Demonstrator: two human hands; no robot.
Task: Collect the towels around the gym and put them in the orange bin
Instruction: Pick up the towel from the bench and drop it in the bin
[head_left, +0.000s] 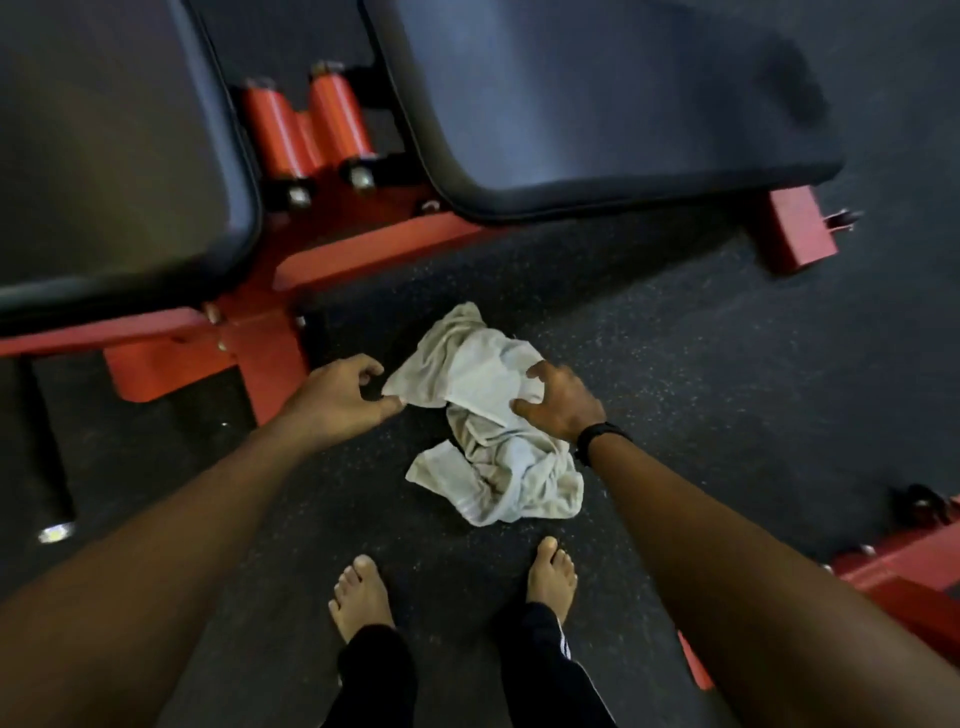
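Nearest the camera, two bare feet (361, 592) planted on the dark speckled floor (675, 364), both forearms reaching down and forward. Just ahead of the toes, one crumpled pale towel (498, 467) lying on that floor, its far end touching neither bench leg as far as can be told. On its upper folds, the right hand (558, 400), black band at the wrist, fingers curled into the cloth and bunching it. At the towel's left corner, the left hand (340, 392), thumb and forefinger drawn together right at the edge; whether already pinching fabric or just short of it, hard to tell. Beyond the hands, the red steel frame (270, 353) of a gym bench, then its two dark padded cushions (597, 104) with red rollers between them. Nowhere in view, the orange bin. Judged from this: pick-up of this towel only beginning, cloth not yet lifted, carrying and dropping into the bin remaining, and any other towels around the gym unaccounted for.
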